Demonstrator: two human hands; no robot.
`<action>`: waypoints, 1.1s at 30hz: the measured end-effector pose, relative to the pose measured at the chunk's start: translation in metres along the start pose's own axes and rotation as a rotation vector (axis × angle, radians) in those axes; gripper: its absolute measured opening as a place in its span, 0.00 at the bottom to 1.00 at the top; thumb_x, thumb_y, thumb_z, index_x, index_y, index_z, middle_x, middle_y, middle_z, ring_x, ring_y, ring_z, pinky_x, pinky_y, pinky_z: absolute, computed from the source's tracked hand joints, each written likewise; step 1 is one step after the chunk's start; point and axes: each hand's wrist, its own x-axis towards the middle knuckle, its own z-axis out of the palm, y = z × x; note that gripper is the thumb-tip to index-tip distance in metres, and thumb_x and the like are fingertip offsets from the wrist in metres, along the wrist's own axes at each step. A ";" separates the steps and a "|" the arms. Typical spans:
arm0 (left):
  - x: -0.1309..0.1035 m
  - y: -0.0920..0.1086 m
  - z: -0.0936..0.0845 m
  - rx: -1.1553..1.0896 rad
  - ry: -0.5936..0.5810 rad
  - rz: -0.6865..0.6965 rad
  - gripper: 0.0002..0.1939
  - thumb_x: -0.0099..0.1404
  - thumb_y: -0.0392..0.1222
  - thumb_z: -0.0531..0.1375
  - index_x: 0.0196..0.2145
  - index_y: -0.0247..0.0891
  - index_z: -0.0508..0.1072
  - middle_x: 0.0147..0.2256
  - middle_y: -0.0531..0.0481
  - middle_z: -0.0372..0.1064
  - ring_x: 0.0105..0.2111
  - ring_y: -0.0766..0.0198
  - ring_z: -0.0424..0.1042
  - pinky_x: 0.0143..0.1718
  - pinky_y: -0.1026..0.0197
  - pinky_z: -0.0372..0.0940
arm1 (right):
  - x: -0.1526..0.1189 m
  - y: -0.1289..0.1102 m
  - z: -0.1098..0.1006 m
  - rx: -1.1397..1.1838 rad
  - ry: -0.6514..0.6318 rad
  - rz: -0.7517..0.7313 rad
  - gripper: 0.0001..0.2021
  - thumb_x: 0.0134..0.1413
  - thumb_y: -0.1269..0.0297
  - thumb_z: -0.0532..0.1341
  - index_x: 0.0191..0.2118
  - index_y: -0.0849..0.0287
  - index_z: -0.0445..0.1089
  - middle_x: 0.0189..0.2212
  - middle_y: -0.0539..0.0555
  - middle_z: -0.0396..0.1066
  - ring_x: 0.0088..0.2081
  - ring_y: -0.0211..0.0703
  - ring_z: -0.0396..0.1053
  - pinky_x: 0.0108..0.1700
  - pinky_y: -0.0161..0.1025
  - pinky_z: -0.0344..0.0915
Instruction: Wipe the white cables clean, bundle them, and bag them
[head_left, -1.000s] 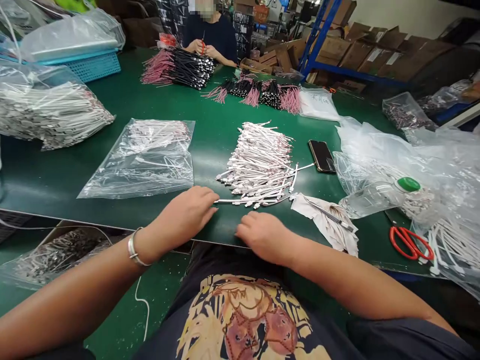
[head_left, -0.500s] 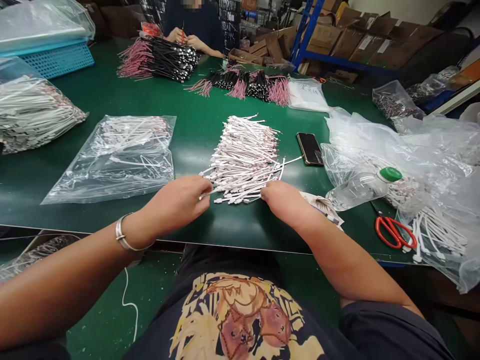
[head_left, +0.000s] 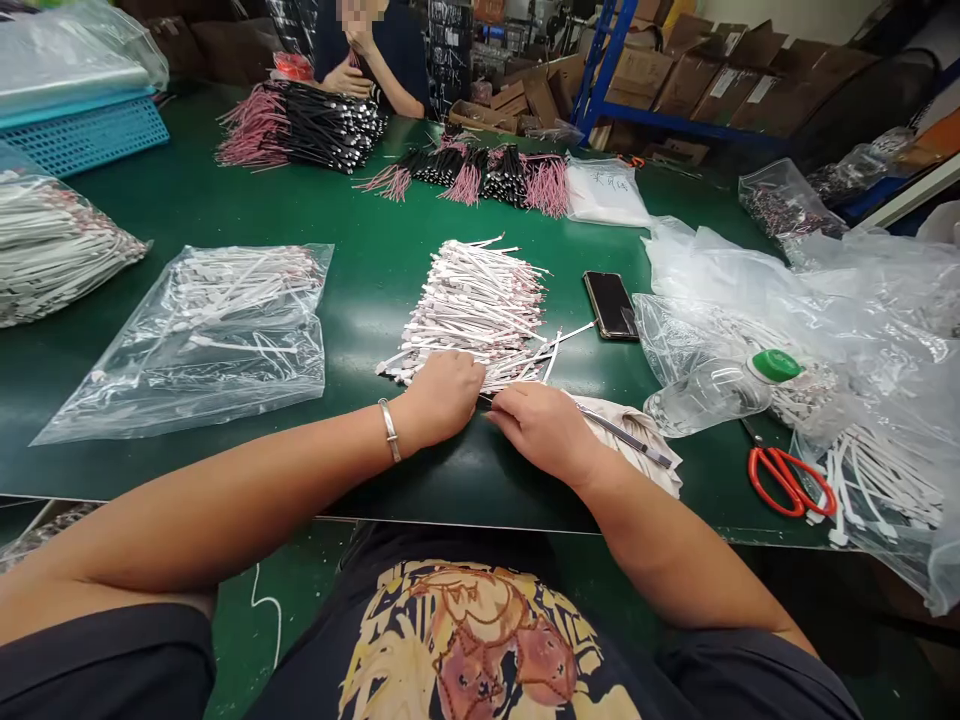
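Packet [head_left: 606, 192]: white plastic, on the far side of the green table [head_left: 360, 228], with dark handwritten characters too small to read surely.
Cartons [head_left: 697, 98]: brown, on a blue shelf [head_left: 602, 62]; two carry pale labels whose print cannot be made out.
Shirt [head_left: 480, 645]: dark, with a cartoon print in cream and reddish brown.
Left hand [head_left: 447, 398]: palm down, fingers bent and close together over the near edge of the cable pile; whether a cable is pinched under them I cannot tell. A silver bracelet [head_left: 390, 430] circles the wrist.
Right hand [head_left: 546, 432]: just beside the left, thumb and fingers drawn near each other at the pile's near right corner; I cannot tell if they grip anything.
White cables [head_left: 480, 300]: heaped mid-table in front of the person, a few strands straying right toward the phone.
Phone [head_left: 611, 305]: dark screen, right of the heap.
Pen [head_left: 626, 432]: on a crumpled pale cloth [head_left: 639, 418], beside the right hand.
Bottle [head_left: 705, 395]: clear, green-capped, on its side.
Scissors [head_left: 776, 458]: red-handled, near the bottle.
Clear bag [head_left: 247, 365]: left of the heap, white cables inside.
Co-worker [head_left: 397, 55]: across the table, behind black-and-pink cables [head_left: 330, 125].
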 end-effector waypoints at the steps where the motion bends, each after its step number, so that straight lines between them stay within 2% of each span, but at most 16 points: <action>1: 0.003 -0.004 -0.002 -0.017 -0.004 -0.001 0.09 0.56 0.33 0.52 0.34 0.30 0.70 0.35 0.36 0.69 0.37 0.49 0.68 0.37 0.52 0.61 | -0.001 -0.002 0.000 0.026 0.038 -0.034 0.13 0.62 0.60 0.52 0.32 0.59 0.69 0.30 0.53 0.70 0.35 0.40 0.66 0.38 0.36 0.57; 4: 0.009 -0.018 -0.013 -0.123 -0.070 -0.057 0.09 0.56 0.34 0.51 0.34 0.33 0.69 0.36 0.40 0.70 0.37 0.54 0.68 0.37 0.57 0.61 | -0.004 -0.006 0.001 0.093 0.095 -0.146 0.14 0.62 0.58 0.52 0.33 0.60 0.70 0.29 0.53 0.70 0.33 0.39 0.66 0.37 0.36 0.57; 9: 0.009 -0.036 -0.041 -0.249 -0.227 -0.114 0.09 0.61 0.39 0.49 0.32 0.38 0.69 0.28 0.48 0.71 0.25 0.63 0.65 0.25 0.63 0.55 | -0.003 -0.006 0.005 0.145 0.103 -0.177 0.14 0.62 0.59 0.52 0.38 0.60 0.71 0.30 0.54 0.72 0.34 0.39 0.67 0.37 0.35 0.59; 11: 0.008 -0.039 -0.049 -0.268 -0.229 -0.121 0.09 0.62 0.41 0.49 0.29 0.39 0.67 0.26 0.49 0.70 0.23 0.64 0.63 0.24 0.63 0.53 | -0.001 -0.005 0.007 0.154 0.093 -0.153 0.13 0.62 0.59 0.52 0.39 0.59 0.71 0.31 0.54 0.73 0.35 0.39 0.68 0.38 0.35 0.59; 15: 0.004 -0.038 -0.056 -0.350 -0.152 -0.169 0.14 0.63 0.48 0.50 0.24 0.39 0.63 0.23 0.51 0.66 0.22 0.64 0.61 0.24 0.63 0.50 | 0.001 -0.005 0.010 0.190 0.068 -0.072 0.13 0.61 0.58 0.54 0.40 0.58 0.72 0.33 0.55 0.74 0.36 0.40 0.69 0.39 0.35 0.60; 17: 0.001 -0.036 -0.055 -0.435 -0.053 -0.180 0.15 0.64 0.49 0.50 0.24 0.38 0.62 0.23 0.52 0.64 0.24 0.65 0.60 0.25 0.63 0.51 | 0.002 -0.005 0.010 0.264 0.100 0.001 0.14 0.60 0.56 0.54 0.42 0.58 0.72 0.32 0.54 0.74 0.36 0.40 0.69 0.40 0.35 0.61; 20: -0.006 -0.032 -0.050 -0.606 0.096 -0.134 0.16 0.66 0.50 0.47 0.26 0.38 0.61 0.25 0.53 0.62 0.26 0.66 0.59 0.27 0.64 0.53 | 0.004 -0.005 0.011 0.451 0.231 0.168 0.17 0.59 0.52 0.54 0.42 0.59 0.72 0.28 0.52 0.72 0.31 0.38 0.67 0.38 0.35 0.61; 23: -0.011 -0.027 -0.039 -0.769 0.142 -0.086 0.17 0.67 0.51 0.47 0.27 0.37 0.62 0.25 0.54 0.60 0.26 0.67 0.57 0.28 0.64 0.54 | 0.008 -0.004 0.013 0.663 0.362 0.326 0.20 0.55 0.48 0.56 0.41 0.61 0.71 0.23 0.49 0.67 0.26 0.36 0.63 0.33 0.34 0.61; 25: -0.014 -0.024 -0.030 -0.865 0.168 -0.076 0.17 0.67 0.51 0.48 0.27 0.37 0.62 0.24 0.54 0.58 0.25 0.68 0.57 0.27 0.65 0.54 | 0.013 -0.002 0.015 0.799 0.369 0.371 0.22 0.53 0.47 0.57 0.44 0.61 0.69 0.22 0.47 0.63 0.25 0.35 0.60 0.31 0.34 0.59; 27: -0.016 -0.021 -0.021 -0.971 0.200 -0.085 0.17 0.67 0.51 0.49 0.27 0.36 0.62 0.24 0.55 0.57 0.24 0.69 0.56 0.27 0.65 0.54 | 0.016 0.003 0.014 0.870 0.312 0.405 0.21 0.53 0.47 0.56 0.42 0.61 0.69 0.21 0.46 0.61 0.23 0.35 0.59 0.29 0.34 0.58; 30: -0.020 -0.019 -0.012 -1.133 0.224 -0.117 0.17 0.65 0.52 0.53 0.26 0.36 0.62 0.23 0.55 0.56 0.23 0.70 0.55 0.25 0.65 0.53 | 0.017 0.016 0.006 0.760 0.267 0.517 0.21 0.47 0.43 0.59 0.32 0.59 0.66 0.20 0.45 0.59 0.23 0.35 0.57 0.27 0.34 0.55; 33: -0.025 -0.017 -0.010 -1.226 0.264 -0.142 0.17 0.62 0.51 0.57 0.24 0.36 0.61 0.21 0.56 0.54 0.22 0.71 0.54 0.24 0.66 0.52 | 0.013 0.029 -0.007 0.564 0.397 0.610 0.24 0.40 0.42 0.64 0.34 0.59 0.62 0.21 0.44 0.58 0.24 0.35 0.57 0.28 0.34 0.55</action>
